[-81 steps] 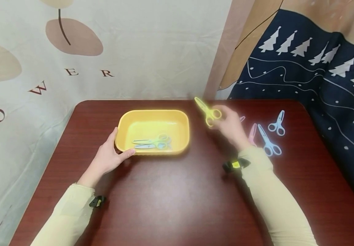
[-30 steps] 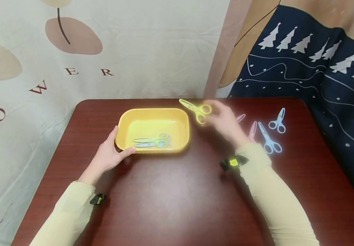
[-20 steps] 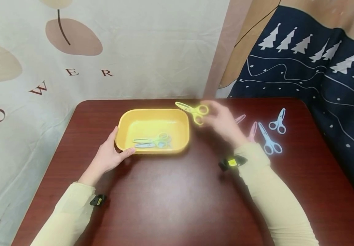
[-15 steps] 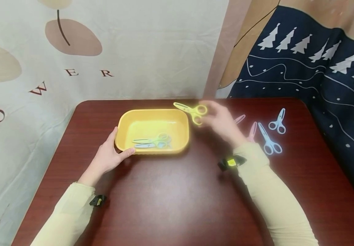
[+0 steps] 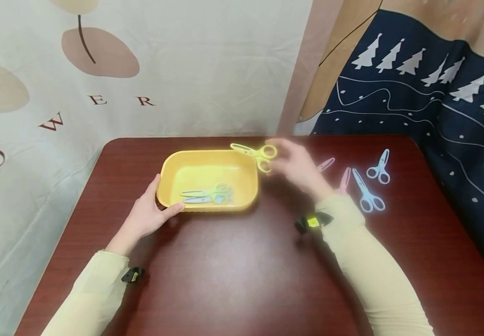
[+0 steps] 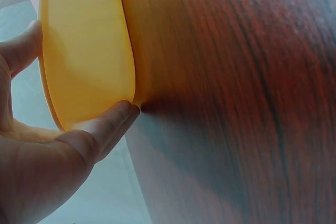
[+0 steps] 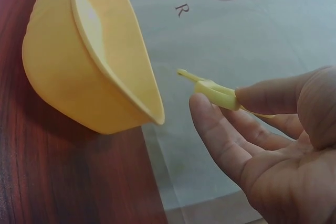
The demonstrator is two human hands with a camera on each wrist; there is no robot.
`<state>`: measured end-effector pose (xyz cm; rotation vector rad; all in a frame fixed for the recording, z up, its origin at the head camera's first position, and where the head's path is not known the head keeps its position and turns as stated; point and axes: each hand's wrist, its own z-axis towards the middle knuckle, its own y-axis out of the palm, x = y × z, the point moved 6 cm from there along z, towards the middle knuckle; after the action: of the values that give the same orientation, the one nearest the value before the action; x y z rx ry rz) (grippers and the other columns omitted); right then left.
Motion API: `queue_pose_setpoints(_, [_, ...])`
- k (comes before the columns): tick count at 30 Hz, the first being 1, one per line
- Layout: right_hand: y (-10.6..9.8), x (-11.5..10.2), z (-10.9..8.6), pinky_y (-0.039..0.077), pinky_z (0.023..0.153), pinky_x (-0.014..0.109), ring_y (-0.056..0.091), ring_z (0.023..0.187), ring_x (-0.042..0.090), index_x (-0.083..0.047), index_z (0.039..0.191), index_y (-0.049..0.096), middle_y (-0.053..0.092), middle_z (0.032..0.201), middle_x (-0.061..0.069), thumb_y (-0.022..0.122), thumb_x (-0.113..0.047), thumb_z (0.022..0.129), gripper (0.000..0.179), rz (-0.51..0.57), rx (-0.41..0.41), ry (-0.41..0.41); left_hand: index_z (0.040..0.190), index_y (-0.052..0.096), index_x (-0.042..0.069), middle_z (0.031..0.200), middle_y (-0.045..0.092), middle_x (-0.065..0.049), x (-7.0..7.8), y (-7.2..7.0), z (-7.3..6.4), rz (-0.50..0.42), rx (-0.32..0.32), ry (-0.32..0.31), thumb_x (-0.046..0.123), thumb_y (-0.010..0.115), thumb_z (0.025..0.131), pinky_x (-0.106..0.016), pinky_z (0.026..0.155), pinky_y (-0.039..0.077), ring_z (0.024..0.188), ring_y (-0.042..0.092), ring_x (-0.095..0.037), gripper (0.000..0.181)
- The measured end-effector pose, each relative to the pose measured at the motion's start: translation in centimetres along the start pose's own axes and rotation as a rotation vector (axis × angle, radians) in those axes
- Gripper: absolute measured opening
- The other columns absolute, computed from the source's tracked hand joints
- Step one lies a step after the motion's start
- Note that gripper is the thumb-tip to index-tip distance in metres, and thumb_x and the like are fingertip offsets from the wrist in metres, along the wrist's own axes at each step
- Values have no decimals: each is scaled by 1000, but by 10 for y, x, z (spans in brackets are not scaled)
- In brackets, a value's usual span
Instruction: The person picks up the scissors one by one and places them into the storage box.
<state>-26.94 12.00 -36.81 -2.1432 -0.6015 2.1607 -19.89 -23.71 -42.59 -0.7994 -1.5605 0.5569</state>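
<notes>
My left hand (image 5: 147,210) grips the left end of a yellow plastic bin (image 5: 250,189), thumb on the near rim. In the left wrist view its fingers (image 6: 105,124) lie against the bin's outer wall. Inside the bin are yellow-green scissors (image 5: 208,192) and light-blue scissors (image 5: 199,199), side by side. Bright yellow scissors (image 5: 257,153) are pinched by a handle loop in my right hand (image 5: 294,163). Their blades point left, over the bin's far right corner. The right wrist view has thumb and fingertips on the handle (image 7: 218,97), above the level of the rim.
Right of my right hand, two light-blue scissors (image 5: 365,189) lie on the dark red wooden table (image 5: 233,270). Pink scissors (image 5: 345,179) are partly hidden by my forearm, with another pink tip (image 5: 326,164) beside them. Behind the table hangs a pale printed cloth (image 5: 208,70).
My right hand has carried the yellow scissors leftward, from right of the bin to over its far right corner, turning the blades flatter. The left hand and bin have stayed put.
</notes>
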Motion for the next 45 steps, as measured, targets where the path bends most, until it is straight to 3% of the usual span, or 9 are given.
queue_pose_setpoints(6, [6,-2,2,59,92,49,71,111,29,-12,140,62,66,129,10,81,-1,87,57,35,-30,18,163,3,-5,166,18,-32,-1,-1,0,5,2,2,42,79,91,-65,117,29,149,29,-50,115])
queue_pose_setpoints(13, [11,-5,3,58,92,52,72,107,30,-12,140,62,67,126,10,79,3,87,58,11,-36,18,163,3,-5,166,18,-32,-2,-1,1,1,7,14,42,79,91,-65,117,29,149,29,-50,115])
queue_pose_setpoints(19, [14,-9,5,60,88,45,71,97,26,-16,142,62,68,124,7,80,-1,86,60,-58,-41,5,163,4,-6,166,18,-32,-3,-1,2,2,10,15,42,79,91,-65,117,29,149,29,-50,114])
queue_pose_setpoints(28, [22,-12,11,59,92,48,71,99,25,-14,142,61,67,126,9,79,-1,87,59,-35,-75,14,163,3,-5,167,16,-32,-3,-2,0,2,6,10,42,78,91,-65,117,28,150,28,-51,115])
queue_pose_setpoints(38, [33,-15,18,61,85,34,70,103,24,-15,143,61,68,123,7,79,-4,88,59,-87,-88,29,163,3,-5,166,18,-32,-4,0,0,10,6,5,43,78,91,-65,117,29,148,30,-51,115])
queue_pose_setpoints(45, [42,-13,23,62,84,39,71,97,24,-16,142,61,69,118,8,77,-2,89,57,-77,-96,51,163,2,-4,166,17,-32,-3,1,0,-2,0,2,44,78,91,-65,117,29,149,29,-51,115])
